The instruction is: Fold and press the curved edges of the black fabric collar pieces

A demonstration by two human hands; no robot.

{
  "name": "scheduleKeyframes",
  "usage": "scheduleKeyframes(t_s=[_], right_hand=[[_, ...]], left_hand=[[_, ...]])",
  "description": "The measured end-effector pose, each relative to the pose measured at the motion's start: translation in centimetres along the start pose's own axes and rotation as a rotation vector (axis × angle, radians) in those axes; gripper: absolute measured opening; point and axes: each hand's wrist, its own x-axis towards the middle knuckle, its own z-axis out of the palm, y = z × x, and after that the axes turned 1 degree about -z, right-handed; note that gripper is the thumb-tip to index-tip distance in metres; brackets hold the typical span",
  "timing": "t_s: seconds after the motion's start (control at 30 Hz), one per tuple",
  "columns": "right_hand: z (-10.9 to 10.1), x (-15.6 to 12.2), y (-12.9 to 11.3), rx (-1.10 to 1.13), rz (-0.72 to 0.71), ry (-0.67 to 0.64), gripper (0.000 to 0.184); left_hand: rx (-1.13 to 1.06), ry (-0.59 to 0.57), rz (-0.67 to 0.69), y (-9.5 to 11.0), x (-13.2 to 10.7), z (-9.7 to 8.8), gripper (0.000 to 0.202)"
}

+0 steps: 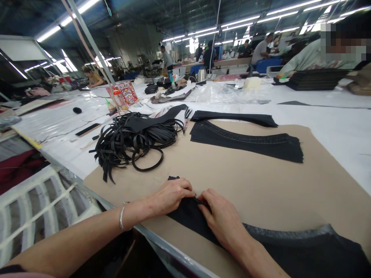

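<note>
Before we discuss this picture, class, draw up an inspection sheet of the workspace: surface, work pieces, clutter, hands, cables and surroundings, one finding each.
Surface: tan sheet lying over part of a white table.
Work pieces: black fabric under both hands; black panels lie beyond.
Clutter: tangled black strips, a red patterned packet, a metal kettle.
Hands: left hand and right hand pinch the black fabric, fingertips close together.
Cables: thin white cord hanging from above; its purpose cannot be told.
Surroundings: several people at other work places, lit overhead tubes.
</note>
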Motion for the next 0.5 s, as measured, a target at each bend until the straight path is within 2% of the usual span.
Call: scheduleKeyframes(t_s=[0.5], right_hand=[[-0.8,-1.6,1.4,0.015,-0.073,-0.050,0.015]], left_hand=[[0.070,-0.037,-0.046,2.4,-1.2,-0.2,0.039]])
